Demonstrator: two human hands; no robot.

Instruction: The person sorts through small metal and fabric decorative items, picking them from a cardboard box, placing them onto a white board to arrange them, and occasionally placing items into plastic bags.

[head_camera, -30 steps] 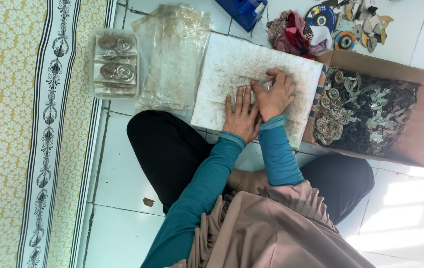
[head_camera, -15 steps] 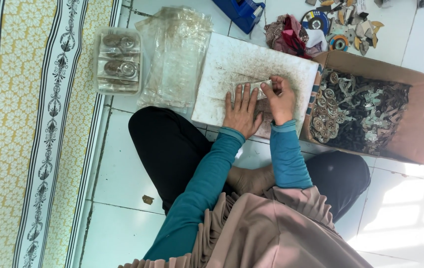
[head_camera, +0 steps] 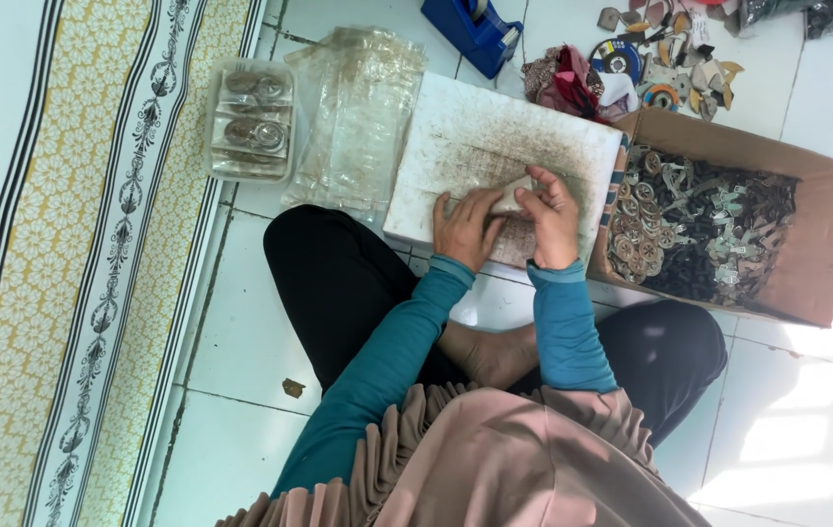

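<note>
I sit cross-legged on a tiled floor with a stained white foam board (head_camera: 456, 127) in front of my knees. Both hands rest on the board's near part. My left hand (head_camera: 465, 229) and my right hand (head_camera: 551, 217) meet over a small pale packet (head_camera: 511, 196), fingers pinching and pressing it against the board. Only the packet's top edge shows between the fingertips. What is inside it is hidden. A brownish patch (head_camera: 514, 249) of the board lies just below the hands.
An open cardboard box (head_camera: 826, 244) of small metal parts stands right of the board. Left of it lie a heap of clear plastic bags (head_camera: 353, 117) and filled packets (head_camera: 251, 122). A blue tape dispenser (head_camera: 475, 34) and cloth scraps (head_camera: 573, 78) sit behind. A patterned mat (head_camera: 65, 244) runs along the left.
My right hand has come down from the board's right part toward the left hand. Both hands now close together over the small packet. The view has shifted slightly.
</note>
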